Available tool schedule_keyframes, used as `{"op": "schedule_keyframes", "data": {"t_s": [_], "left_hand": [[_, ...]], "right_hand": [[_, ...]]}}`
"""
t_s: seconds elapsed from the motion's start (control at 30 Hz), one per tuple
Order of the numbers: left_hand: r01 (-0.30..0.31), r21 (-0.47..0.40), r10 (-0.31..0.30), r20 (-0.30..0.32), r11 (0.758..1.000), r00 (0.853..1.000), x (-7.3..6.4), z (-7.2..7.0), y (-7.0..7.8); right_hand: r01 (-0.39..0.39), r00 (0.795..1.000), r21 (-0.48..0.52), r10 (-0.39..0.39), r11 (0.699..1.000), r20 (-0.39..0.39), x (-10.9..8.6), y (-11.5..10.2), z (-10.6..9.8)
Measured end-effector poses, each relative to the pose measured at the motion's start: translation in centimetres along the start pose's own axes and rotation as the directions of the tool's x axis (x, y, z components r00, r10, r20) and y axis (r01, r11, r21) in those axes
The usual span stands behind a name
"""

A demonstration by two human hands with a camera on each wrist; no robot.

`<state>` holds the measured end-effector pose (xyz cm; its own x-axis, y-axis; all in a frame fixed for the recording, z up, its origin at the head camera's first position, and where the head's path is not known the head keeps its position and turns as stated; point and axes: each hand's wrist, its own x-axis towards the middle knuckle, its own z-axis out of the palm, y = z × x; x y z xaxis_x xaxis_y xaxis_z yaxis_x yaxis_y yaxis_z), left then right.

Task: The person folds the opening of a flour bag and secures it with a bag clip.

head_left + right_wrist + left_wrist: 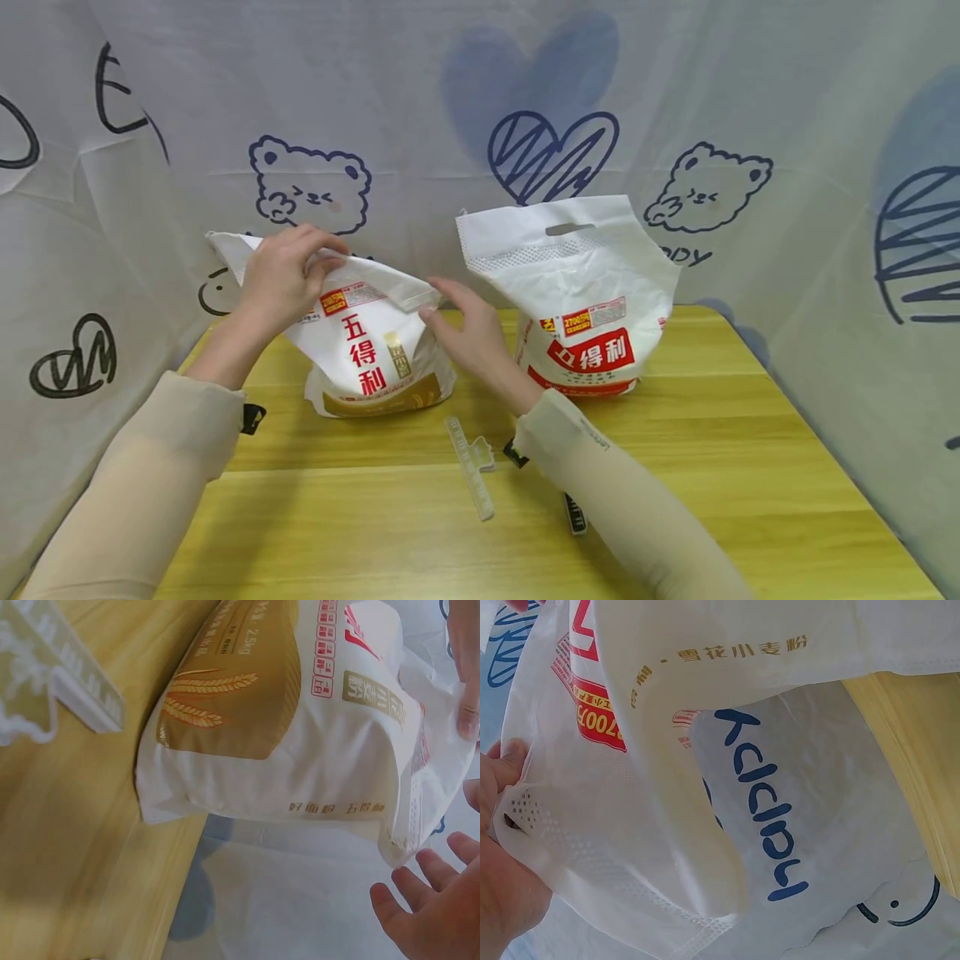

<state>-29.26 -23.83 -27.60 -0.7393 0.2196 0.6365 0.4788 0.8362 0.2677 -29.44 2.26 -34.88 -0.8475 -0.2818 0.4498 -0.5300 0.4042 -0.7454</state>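
A white flour bag point(382, 333) with red lettering and a gold lower band stands upright on the table, its top folded over. My left hand point(281, 271) pinches that folded top near its left part, thumb in front. In the left wrist view the thumb point(511, 761) presses beside the perforated strip and handle slot. At the fold's right corner is my right hand point(476, 333), fingers extended. The right wrist view shows its fingers point(435, 870) spread beside the corner, not curled round it. A clear toothed bag clip point(469, 468) lies on the table in front.
A second white flour bag point(588, 300), its handle top upright, stands to the right. A dark ridged object point(575, 514) lies partly under the right forearm. Printed white cloth point(420, 92) surrounds the wooden table point(360, 517) at the back and sides.
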Motion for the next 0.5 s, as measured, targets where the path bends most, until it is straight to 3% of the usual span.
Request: {"op": "schedule_keyframes", "data": {"t_s": [0.23, 0.5], "left_hand": [[0.006, 0.000, -0.006, 0.004, 1.000, 1.000, 0.0, 0.1, -0.1], [-0.002, 0.002, 0.002, -0.005, 1.000, 1.000, -0.1, 0.2, 0.0]], "right_hand": [[0.048, 0.998, -0.026, -0.047, 0.999, 0.047, -1.8, 0.6, -0.9], [0.041, 0.987, -0.008, -0.040, 0.999, 0.158, -4.1, 1.4, -1.9]]}}
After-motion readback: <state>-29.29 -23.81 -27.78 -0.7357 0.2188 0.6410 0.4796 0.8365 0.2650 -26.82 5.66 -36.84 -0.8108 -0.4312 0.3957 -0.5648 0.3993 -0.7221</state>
